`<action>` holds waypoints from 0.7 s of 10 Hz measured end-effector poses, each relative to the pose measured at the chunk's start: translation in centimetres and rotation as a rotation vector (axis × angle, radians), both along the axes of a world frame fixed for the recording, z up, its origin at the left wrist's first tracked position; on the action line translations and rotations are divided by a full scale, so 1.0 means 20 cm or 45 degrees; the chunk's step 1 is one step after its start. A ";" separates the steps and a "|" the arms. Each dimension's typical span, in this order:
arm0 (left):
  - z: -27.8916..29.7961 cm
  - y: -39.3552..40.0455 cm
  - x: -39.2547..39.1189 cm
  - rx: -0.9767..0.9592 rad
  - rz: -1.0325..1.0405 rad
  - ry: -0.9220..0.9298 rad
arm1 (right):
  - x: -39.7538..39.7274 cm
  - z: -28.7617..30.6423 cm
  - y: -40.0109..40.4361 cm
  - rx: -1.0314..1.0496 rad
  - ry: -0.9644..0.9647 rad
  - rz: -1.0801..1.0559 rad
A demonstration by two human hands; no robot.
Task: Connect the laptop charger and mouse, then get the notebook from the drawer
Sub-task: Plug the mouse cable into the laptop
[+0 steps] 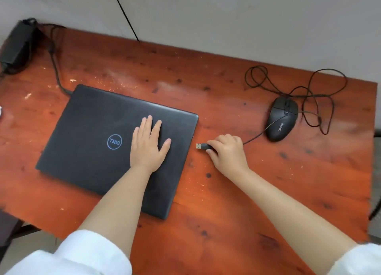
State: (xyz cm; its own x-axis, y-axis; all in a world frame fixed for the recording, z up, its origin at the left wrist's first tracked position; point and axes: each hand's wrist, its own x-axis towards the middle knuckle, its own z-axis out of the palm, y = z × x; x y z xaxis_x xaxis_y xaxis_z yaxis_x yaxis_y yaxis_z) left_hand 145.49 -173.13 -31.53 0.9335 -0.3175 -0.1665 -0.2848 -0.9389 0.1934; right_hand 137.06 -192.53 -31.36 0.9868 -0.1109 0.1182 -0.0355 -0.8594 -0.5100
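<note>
A closed black laptop lies on the red-brown wooden table. My left hand rests flat on its lid, fingers spread. My right hand pinches the black USB plug of the mouse cable, its metal tip a short gap from the laptop's right edge. The black wired mouse sits to the right, its cable looped loosely behind it. The black charger brick lies at the far left corner, and its cord runs to the laptop's back left corner.
A grey wall stands right behind the table, with a thin black wire hanging down it. The table's right edge is near the mouse cable. The drawer and the notebook are out of sight.
</note>
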 end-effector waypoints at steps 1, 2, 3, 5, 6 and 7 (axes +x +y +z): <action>0.00 -0.01 0.00 0.015 -0.003 -0.006 | 0.00 -0.01 0.04 0.103 0.007 -0.117; 0.01 -0.01 0.00 0.026 -0.005 -0.007 | 0.03 0.00 0.06 0.164 0.027 -0.156; 0.01 -0.01 0.00 0.016 -0.001 -0.001 | 0.05 0.00 0.08 0.211 0.016 -0.219; 0.02 -0.02 0.00 0.024 -0.008 -0.001 | 0.06 -0.02 0.08 0.202 -0.027 -0.262; 0.01 -0.01 0.00 0.028 -0.006 0.001 | 0.06 -0.02 0.08 0.163 -0.052 -0.250; 0.01 -0.02 0.00 0.025 -0.003 0.003 | 0.06 -0.03 0.08 0.158 -0.068 -0.258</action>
State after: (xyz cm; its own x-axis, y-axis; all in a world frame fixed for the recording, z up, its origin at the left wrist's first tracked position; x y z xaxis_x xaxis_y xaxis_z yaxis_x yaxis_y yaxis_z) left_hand 145.55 -173.45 -31.33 0.9324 -0.3163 -0.1752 -0.2864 -0.9418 0.1758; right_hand 138.18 -190.98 -31.97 0.9357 -0.3227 0.1430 -0.1707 -0.7684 -0.6168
